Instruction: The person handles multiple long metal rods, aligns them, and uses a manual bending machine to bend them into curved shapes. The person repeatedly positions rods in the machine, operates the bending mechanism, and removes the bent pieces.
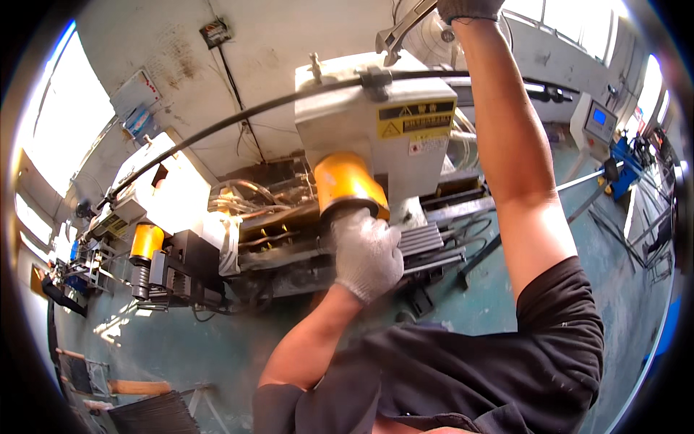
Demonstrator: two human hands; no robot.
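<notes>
My left hand (365,253), in a grey knit glove, reaches under the orange cylinder (345,184) of a white machine head (383,108) and rests at its lower end; what its fingers grip there is hidden. My right hand (466,9), also gloved, is raised at the top edge and holds a metal wrench (400,30) whose jaw hangs just above the top of the machine head, near a black clamp (374,78) on a black hose (238,116). Beside my left hand lies a bundle of dark metal rods (423,239).
A second white machine with an orange cylinder (146,242) stands to the left. A control box with a blue screen (598,119) stands at the right. Cables and copper tubing (253,202) run behind the machine. The floor (181,340) is green, with dark rods (155,414) at the lower left.
</notes>
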